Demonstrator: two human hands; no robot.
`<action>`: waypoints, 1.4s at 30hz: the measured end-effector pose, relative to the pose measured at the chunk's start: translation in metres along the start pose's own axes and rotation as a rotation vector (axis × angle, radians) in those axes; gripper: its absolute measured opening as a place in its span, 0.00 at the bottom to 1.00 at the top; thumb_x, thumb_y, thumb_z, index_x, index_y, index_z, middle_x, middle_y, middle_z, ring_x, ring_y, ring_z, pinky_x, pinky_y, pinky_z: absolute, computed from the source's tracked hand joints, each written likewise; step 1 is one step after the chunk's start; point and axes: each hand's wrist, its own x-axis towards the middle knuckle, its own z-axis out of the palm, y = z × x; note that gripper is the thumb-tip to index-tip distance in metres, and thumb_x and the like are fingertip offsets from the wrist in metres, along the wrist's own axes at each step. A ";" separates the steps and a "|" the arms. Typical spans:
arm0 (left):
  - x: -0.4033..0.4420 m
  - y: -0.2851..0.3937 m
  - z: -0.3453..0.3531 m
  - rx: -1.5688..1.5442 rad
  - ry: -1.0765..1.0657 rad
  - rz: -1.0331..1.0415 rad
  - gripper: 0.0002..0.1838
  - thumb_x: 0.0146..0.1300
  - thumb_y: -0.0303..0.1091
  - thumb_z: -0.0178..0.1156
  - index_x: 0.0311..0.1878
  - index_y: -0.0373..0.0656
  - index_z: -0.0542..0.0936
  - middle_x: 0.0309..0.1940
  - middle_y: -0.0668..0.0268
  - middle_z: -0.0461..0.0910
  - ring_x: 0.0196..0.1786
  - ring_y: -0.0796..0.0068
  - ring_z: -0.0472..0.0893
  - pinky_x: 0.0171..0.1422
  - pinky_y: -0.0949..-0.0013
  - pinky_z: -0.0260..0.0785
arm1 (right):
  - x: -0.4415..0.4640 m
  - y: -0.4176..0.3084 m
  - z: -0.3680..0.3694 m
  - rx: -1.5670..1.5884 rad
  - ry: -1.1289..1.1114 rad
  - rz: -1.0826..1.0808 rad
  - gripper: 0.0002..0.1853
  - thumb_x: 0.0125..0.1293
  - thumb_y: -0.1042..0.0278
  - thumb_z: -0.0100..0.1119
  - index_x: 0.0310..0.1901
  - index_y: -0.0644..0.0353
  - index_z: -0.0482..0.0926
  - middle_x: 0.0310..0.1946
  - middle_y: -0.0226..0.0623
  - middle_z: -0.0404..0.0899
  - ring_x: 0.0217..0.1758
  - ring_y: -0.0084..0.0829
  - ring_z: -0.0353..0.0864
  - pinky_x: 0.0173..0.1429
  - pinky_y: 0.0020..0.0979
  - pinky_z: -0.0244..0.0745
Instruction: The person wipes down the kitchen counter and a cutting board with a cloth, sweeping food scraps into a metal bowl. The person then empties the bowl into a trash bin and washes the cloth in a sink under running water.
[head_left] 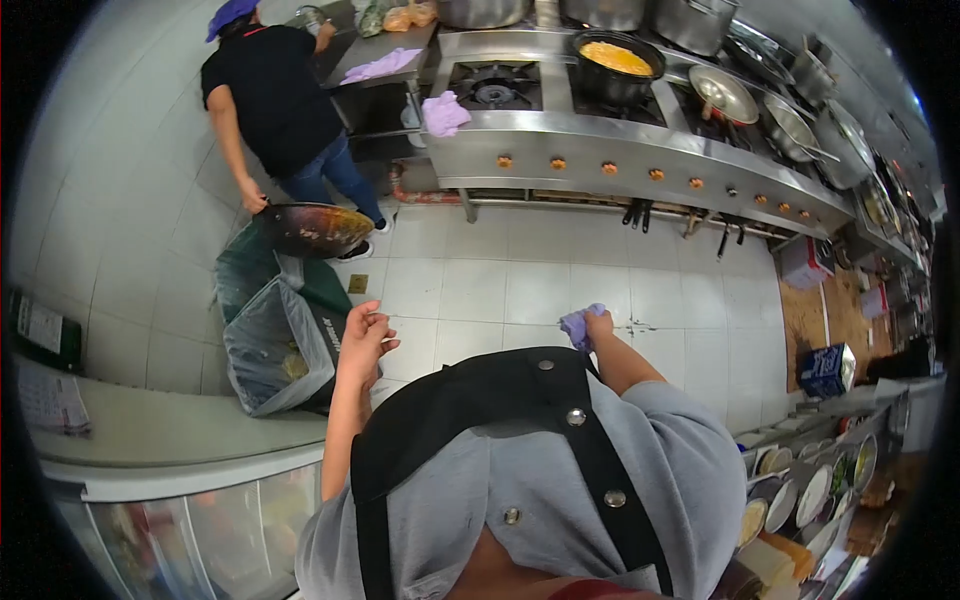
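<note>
My left hand (368,338) is raised beside the bin, its fingers loosely curled but apart, with nothing in it. On the other side of my body, my right hand (598,328) is closed around a purple cloth (577,326), which hangs over the tiled floor. The lined bin (275,335) stands just left of my left hand, with some scraps visible inside. Above the bin, a co-worker (270,95) in a black shirt holds a large stained wok (320,229) by its edge.
A steel stove (640,150) runs along the far side, bearing a black pot of orange food (617,62), pans and a lilac cloth (445,114). A glass-fronted counter (200,480) is at lower left. Food containers (815,490) line the lower right; a blue box (826,370) sits nearby.
</note>
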 end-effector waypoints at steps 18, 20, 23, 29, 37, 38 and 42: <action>-0.017 -0.003 -0.022 -0.027 0.075 -0.001 0.21 0.60 0.27 0.51 0.57 0.44 0.62 0.42 0.68 0.67 0.39 0.76 0.72 0.41 0.70 0.72 | -0.012 0.014 0.019 -0.058 -0.083 -0.086 0.28 0.51 0.59 0.58 0.49 0.72 0.68 0.41 0.55 0.76 0.44 0.43 0.78 0.42 0.38 0.76; -0.018 -0.004 -0.026 -0.041 0.075 0.003 0.21 0.60 0.27 0.51 0.57 0.42 0.62 0.42 0.67 0.67 0.39 0.75 0.72 0.41 0.70 0.72 | -0.018 0.009 0.020 -0.067 -0.080 -0.033 0.29 0.50 0.58 0.58 0.48 0.73 0.69 0.41 0.57 0.76 0.44 0.45 0.78 0.43 0.37 0.75; -0.022 -0.003 -0.031 -0.071 0.077 0.022 0.21 0.61 0.29 0.51 0.57 0.45 0.62 0.39 0.69 0.67 0.37 0.78 0.71 0.42 0.71 0.71 | -0.020 0.003 0.026 -0.177 -0.069 -0.099 0.29 0.48 0.56 0.59 0.46 0.72 0.71 0.38 0.58 0.77 0.44 0.46 0.78 0.44 0.38 0.75; -0.037 0.002 -0.036 -0.055 0.044 -0.002 0.19 0.59 0.28 0.51 0.55 0.41 0.64 0.34 0.70 0.67 0.34 0.80 0.71 0.39 0.73 0.71 | 0.050 0.060 0.057 -0.562 -0.415 -0.420 0.37 0.47 0.58 0.59 0.55 0.77 0.63 0.49 0.60 0.72 0.53 0.49 0.73 0.56 0.36 0.69; -0.060 -0.001 -0.041 0.026 -0.096 -0.007 0.14 0.62 0.29 0.51 0.51 0.41 0.68 0.30 0.73 0.67 0.30 0.84 0.69 0.35 0.77 0.69 | -0.022 -0.021 0.046 -0.256 -0.311 -0.098 0.38 0.47 0.58 0.58 0.56 0.77 0.62 0.52 0.62 0.70 0.55 0.50 0.71 0.58 0.36 0.66; -0.063 -0.001 -0.042 0.022 -0.089 -0.011 0.14 0.62 0.29 0.51 0.51 0.41 0.68 0.30 0.73 0.67 0.30 0.84 0.69 0.35 0.77 0.69 | -0.019 -0.016 0.050 -0.237 -0.293 -0.085 0.38 0.48 0.58 0.58 0.57 0.77 0.61 0.52 0.61 0.69 0.56 0.50 0.71 0.58 0.36 0.66; -0.071 -0.002 -0.050 0.061 -0.099 -0.021 0.13 0.62 0.30 0.52 0.51 0.41 0.68 0.27 0.73 0.67 0.29 0.85 0.68 0.34 0.77 0.69 | -0.034 -0.017 0.049 -0.222 -0.337 -0.073 0.38 0.48 0.60 0.58 0.58 0.77 0.60 0.52 0.60 0.70 0.56 0.48 0.71 0.59 0.34 0.66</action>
